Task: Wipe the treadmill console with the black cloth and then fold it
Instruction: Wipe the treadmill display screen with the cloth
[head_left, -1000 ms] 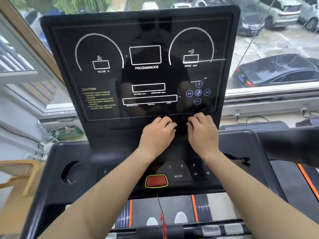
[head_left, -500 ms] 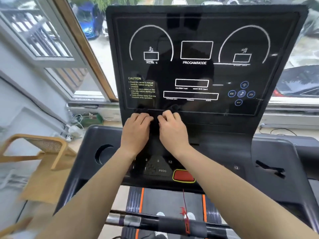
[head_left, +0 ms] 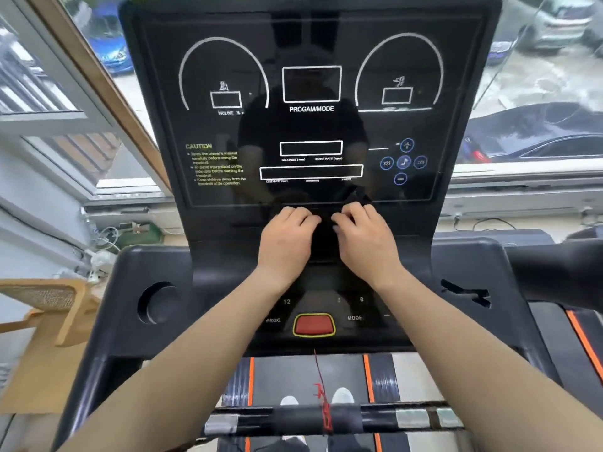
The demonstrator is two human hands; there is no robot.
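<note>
1. Hands first: my left hand (head_left: 287, 239) and my right hand (head_left: 365, 239) lie side by side on the sloped ledge just under the screen (head_left: 310, 125) of the console (head_left: 456, 262). The fingers of both are curled down onto the black cloth (head_left: 323, 238), which is between them and partly under them. They seem to press and pinch it, but I cannot tell how firm the hold is, because black cloth on black plastic hides its edges.

2. Cloth may slide down. The ledge is tilted toward me, and the cloth is small and bunched. If I loosen one hand to begin a fold, I think the cloth can slip onto the lower panel or fall to the belt (head_left: 306, 370) where my shoes stand.

3. Buttons are near. The red button (head_left: 314, 325) and the keys marked PROG and MODE are just below my wrists. If I drag the cloth down, or lean on my forearms, I may press one of them by mistake.

4. Folding can go crooked. Because I hardly see the corners of the cloth, I judge that the two edges may not meet, and the fold will be uneven.

5. Screen may stay with marks. My fingertips are very close to its lower border; if bare skin touches the glass, new prints appear there.

6. Red cord (head_left: 321, 380) hangs from under the button, and a careless arm can pull it.
</note>
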